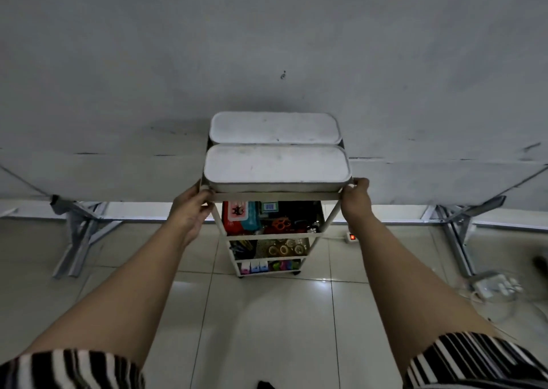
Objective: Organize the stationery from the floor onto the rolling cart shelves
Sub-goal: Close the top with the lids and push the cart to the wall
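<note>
Tipping is the main risk now: the rolling cart (268, 234) is tall and narrow, it stands on smooth floor tiles (267, 314), and both hands hold it only at the top. A hard push or pull up there could make the wheels skid or catch on a tile joint, and the cart would lean. Two white lidded boxes (275, 164) sit on the cart's top shelf, one behind the other, and could slide off if it tilts. The stationery already fills the shelves below the top: a red packet (235, 216) and orange scissors (282, 225) on the shelf just under it, tape rolls (286, 249) lower down, and small coloured items (261, 266) on the lowest shelf; a jolt could spill these too. A power strip (351, 236) with a lit red switch lies on the floor just right of the cart, so a wheel might snag its cord.

The left hand (189, 210) is curled around the cart's top left corner, fingers closed on the frame. The right hand (355, 200) grips the top right corner likewise.
</note>
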